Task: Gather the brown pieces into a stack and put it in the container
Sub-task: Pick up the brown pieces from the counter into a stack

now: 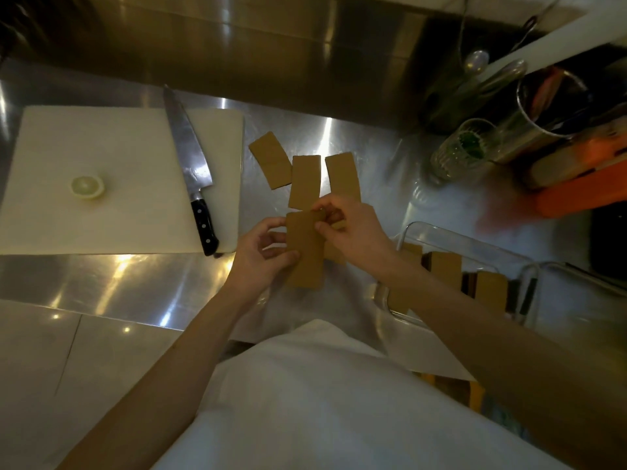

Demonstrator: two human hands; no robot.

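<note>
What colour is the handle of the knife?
Black, with small pale rivets, on the knife handle; the head view shows it.

— What's on the board (pixel 101 157)?
— A knife (pixel 191 171) along its right side, black handle nearest, and a lemon half (pixel 87 187) at left.
— Far right?
— A glass (pixel 463 149), a steel cup (pixel 543 106) of utensils, something orange (pixel 583 195).

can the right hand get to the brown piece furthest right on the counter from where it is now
Probably yes. The right hand sits just below that rightmost brown piece with nothing between them, but it is pinching the held brown piece together with the left hand, so it must let go first.
</note>
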